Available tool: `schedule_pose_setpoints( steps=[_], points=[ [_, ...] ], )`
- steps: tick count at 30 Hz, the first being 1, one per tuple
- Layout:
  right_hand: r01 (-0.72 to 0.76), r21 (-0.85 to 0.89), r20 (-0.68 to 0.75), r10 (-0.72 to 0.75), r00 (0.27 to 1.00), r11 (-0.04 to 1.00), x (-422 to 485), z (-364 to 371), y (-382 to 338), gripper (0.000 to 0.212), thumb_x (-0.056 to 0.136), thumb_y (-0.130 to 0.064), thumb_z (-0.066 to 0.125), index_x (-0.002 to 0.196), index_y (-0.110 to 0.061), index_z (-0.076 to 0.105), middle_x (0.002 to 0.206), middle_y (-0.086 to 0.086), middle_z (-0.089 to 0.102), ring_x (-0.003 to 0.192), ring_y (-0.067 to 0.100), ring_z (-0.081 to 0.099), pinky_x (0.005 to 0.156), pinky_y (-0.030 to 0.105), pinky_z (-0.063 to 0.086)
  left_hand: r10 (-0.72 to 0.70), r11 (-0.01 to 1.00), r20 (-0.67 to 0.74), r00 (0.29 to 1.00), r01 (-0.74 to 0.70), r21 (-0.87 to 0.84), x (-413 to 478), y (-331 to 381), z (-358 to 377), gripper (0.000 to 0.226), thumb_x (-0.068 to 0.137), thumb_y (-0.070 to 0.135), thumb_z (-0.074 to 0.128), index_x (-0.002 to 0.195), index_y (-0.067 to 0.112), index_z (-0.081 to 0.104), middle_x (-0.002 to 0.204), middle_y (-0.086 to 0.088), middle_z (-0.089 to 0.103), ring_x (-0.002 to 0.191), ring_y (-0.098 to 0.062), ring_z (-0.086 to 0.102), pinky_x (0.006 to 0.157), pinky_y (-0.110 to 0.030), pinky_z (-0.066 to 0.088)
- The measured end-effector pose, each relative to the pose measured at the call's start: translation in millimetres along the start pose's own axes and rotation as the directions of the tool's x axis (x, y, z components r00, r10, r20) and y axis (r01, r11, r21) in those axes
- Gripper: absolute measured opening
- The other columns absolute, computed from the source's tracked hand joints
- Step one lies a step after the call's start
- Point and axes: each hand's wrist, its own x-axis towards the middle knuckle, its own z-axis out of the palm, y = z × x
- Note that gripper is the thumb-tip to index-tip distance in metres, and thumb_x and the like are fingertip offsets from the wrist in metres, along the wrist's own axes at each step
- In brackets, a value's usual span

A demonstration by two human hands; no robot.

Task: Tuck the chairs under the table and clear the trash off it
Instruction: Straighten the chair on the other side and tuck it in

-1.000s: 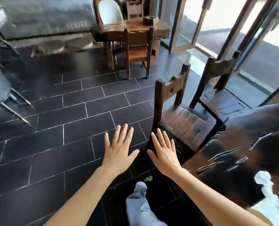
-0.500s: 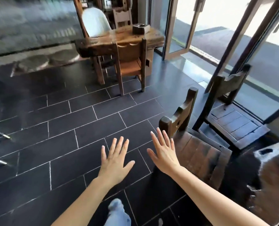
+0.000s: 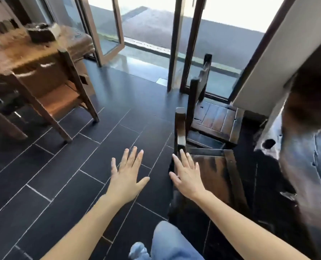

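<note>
Two hands reach forward, palms down, fingers spread and holding nothing; the left hand [image 3: 127, 177] hovers over the dark tiled floor [image 3: 62, 184]; the right hand [image 3: 187, 177] hangs above the near chair [image 3: 212, 169], fingertips just short of its backrest post; beyond them stands the second chair [image 3: 216, 117]; right of both lies the dark surface [image 3: 305, 156].

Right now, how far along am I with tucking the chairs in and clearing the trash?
Done: nothing yet. Both dark chairs stand pulled out from the dark table. In hand: nothing gripped; your right hand hovers open by the near chair back, your left hand is open over the floor. Left: push in the near chair, then the far chair. No trash is in view.
</note>
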Motion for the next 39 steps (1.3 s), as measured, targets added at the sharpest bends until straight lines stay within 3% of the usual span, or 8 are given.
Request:
schedule_pose_setpoints(
  steps=[8, 15, 20, 26, 31, 34, 37, 39],
  points=[
    [-0.335, 0.108, -0.035, 0.34, 0.94, 0.936, 77.6, 0.6, 24.7, 0.074, 0.096, -0.05, 0.037, 0.152, -0.027, -0.006, 0.162, 0.0, -0.009, 0.149, 0.022, -0.01, 0.118, 0.054, 0.004, 0.327, 0.943, 0.099, 0.94, -0.332, 0.031, 152.1, 9.8, -25.2, 0.084, 0.092, 0.052, 0.044, 0.149, 0.03, -0.014, 0.158, 0.005, -0.022, 0.145, -0.02, -0.024, 0.115, -0.054, -0.012],
    [-0.411, 0.12, -0.066, 0.421, 0.905, 0.904, 167.7, -19.7, 16.2, 0.077, 0.095, -0.049, 0.04, 0.152, -0.025, -0.006, 0.163, 0.0, -0.007, 0.149, 0.022, -0.007, 0.118, 0.053, 0.006, 0.482, 0.87, 0.149, 0.864, -0.491, 0.035, 260.3, 11.5, -51.0, 0.08, 0.094, 0.043, 0.046, 0.15, 0.03, -0.01, 0.159, 0.006, -0.02, 0.145, -0.017, -0.022, 0.116, -0.052, -0.009],
    [-0.561, 0.128, -0.084, 0.573, 0.816, 0.818, 163.8, -17.1, 23.7, 0.076, 0.095, -0.048, 0.04, 0.152, -0.026, -0.006, 0.163, 0.0, -0.007, 0.149, 0.022, -0.006, 0.118, 0.053, 0.007, 0.6, 0.775, 0.267, 0.754, -0.631, 0.038, 318.6, 26.1, -42.3, 0.084, 0.09, 0.046, 0.05, 0.151, 0.028, -0.007, 0.159, 0.003, -0.019, 0.147, -0.02, -0.018, 0.117, -0.052, -0.004],
    [-0.847, 0.171, 0.034, 0.856, 0.516, 0.504, 105.8, 12.1, 16.3, 0.062, 0.097, -0.044, 0.042, 0.15, -0.024, 0.018, 0.162, 0.004, -0.003, 0.149, 0.023, -0.003, 0.117, 0.054, 0.009, 0.748, 0.539, 0.432, 0.504, -0.841, 0.048, 376.6, 56.2, -17.8, 0.088, 0.087, 0.045, 0.055, 0.152, 0.024, -0.001, 0.16, 0.002, -0.017, 0.147, -0.021, -0.016, 0.118, -0.054, 0.002],
    [-0.977, 0.182, 0.122, 0.984, 0.133, 0.109, 61.4, 42.5, -38.4, 0.046, 0.093, -0.044, 0.045, 0.136, -0.029, 0.041, 0.151, -0.007, 0.033, 0.146, 0.016, 0.015, 0.114, 0.056, 0.019, 0.8, 0.343, 0.494, 0.339, -0.935, 0.085, 422.4, 66.5, -8.6, 0.087, 0.085, 0.044, 0.057, 0.151, 0.025, 0.004, 0.16, 0.004, -0.005, 0.148, -0.021, -0.009, 0.118, -0.049, 0.007],
    [-0.95, 0.289, 0.1, 0.991, -0.09, -0.116, 68.0, 39.7, -64.9, 0.048, 0.087, -0.045, 0.056, 0.132, -0.033, 0.042, 0.146, -0.01, 0.032, 0.144, 0.015, 0.017, 0.108, 0.057, 0.028, 0.863, 0.251, 0.43, 0.264, -0.964, 0.087, 434.6, 70.4, -5.8, 0.082, 0.08, 0.039, 0.062, 0.147, 0.021, 0.02, 0.152, 0.0, 0.02, 0.145, -0.023, 0.011, 0.117, -0.04, 0.02],
    [-0.915, 0.347, 0.056, 0.979, -0.197, -0.204, 76.9, 44.2, -85.3, 0.062, 0.082, -0.042, 0.065, 0.137, -0.03, 0.036, 0.15, -0.004, 0.025, 0.142, 0.02, 0.017, 0.101, 0.046, 0.044, 0.891, 0.196, 0.401, 0.215, -0.977, 0.089, 436.0, 79.1, -3.8, 0.072, 0.074, 0.036, 0.069, 0.135, 0.018, 0.036, 0.136, -0.001, 0.036, 0.132, -0.025, 0.03, 0.106, -0.035, 0.035],
    [-0.912, 0.351, 0.027, 0.976, -0.218, -0.214, 82.7, 50.1, -90.9, 0.071, 0.082, -0.039, 0.067, 0.142, -0.029, 0.03, 0.153, -0.001, 0.021, 0.144, 0.023, 0.014, 0.102, 0.041, 0.045, 0.884, 0.18, 0.425, 0.196, -0.981, 0.077, 438.2, 84.4, -0.1, 0.07, 0.073, 0.036, 0.072, 0.132, 0.019, 0.038, 0.133, 0.0, 0.037, 0.128, -0.024, 0.032, 0.1, -0.034, 0.04]
  ],
)
